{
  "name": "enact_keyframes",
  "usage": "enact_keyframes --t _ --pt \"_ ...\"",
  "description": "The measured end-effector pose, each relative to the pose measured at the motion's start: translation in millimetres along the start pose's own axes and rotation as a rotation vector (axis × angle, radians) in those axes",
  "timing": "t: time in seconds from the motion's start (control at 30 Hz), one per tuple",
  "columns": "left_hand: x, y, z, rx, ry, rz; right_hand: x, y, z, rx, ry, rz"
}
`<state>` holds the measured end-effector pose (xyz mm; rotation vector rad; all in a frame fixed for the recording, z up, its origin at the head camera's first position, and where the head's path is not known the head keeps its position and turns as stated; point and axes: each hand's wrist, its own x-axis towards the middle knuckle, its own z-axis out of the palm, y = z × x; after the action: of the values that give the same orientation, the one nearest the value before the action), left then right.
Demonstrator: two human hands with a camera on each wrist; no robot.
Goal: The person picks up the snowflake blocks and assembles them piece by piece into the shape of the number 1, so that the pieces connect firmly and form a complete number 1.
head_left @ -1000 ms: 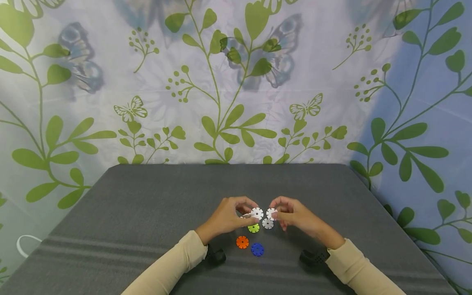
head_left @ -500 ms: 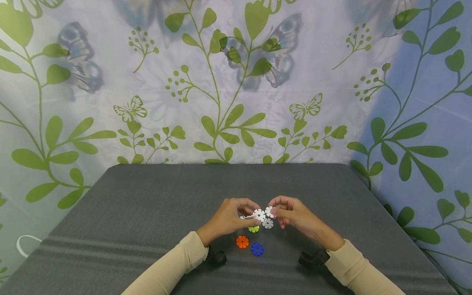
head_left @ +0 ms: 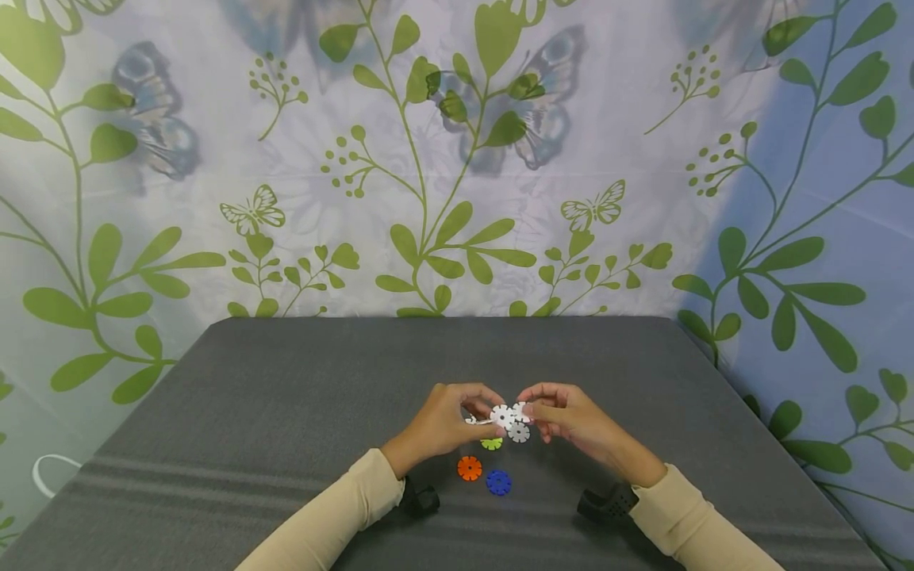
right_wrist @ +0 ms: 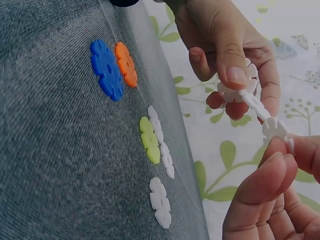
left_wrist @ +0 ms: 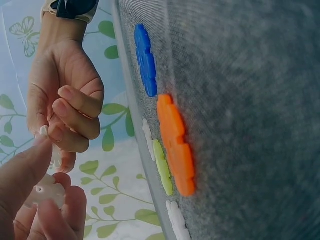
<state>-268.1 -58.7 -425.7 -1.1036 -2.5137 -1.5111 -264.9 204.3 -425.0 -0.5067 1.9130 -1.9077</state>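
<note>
In the head view, my left hand (head_left: 439, 419) holds a white notched disc (head_left: 502, 416) between thumb and fingers. The right wrist view shows this as linked white pieces: one disc (right_wrist: 228, 93) under the left thumb and a second disc (right_wrist: 256, 104) edge-on. My right hand (head_left: 587, 422) pinches another white notched disc (right_wrist: 274, 130) by its edge, and this disc meets the end of the linked ones. Whether their slots are engaged I cannot tell. Fingers partly cover the held discs.
On the grey table (head_left: 321, 373) below the hands lie a light green disc (head_left: 491, 444), an orange disc (head_left: 469, 468), a blue disc (head_left: 498, 482) and a white disc (head_left: 519, 432). More white discs (right_wrist: 160, 202) show in the right wrist view. A patterned curtain (head_left: 457, 159) hangs behind.
The white discs in the two hands were apart a second ago and now meet. My right hand has shifted slightly left, my left hand slightly right. The discs on the table have stayed put.
</note>
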Motion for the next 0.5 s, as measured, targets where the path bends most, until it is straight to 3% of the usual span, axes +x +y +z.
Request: enact_keyframes --t 0.5 --pt "-1.2 4.7 1.0 0.045 0.037 0.049 -1.4 2.8 5.0 0.164 0.039 0.035"
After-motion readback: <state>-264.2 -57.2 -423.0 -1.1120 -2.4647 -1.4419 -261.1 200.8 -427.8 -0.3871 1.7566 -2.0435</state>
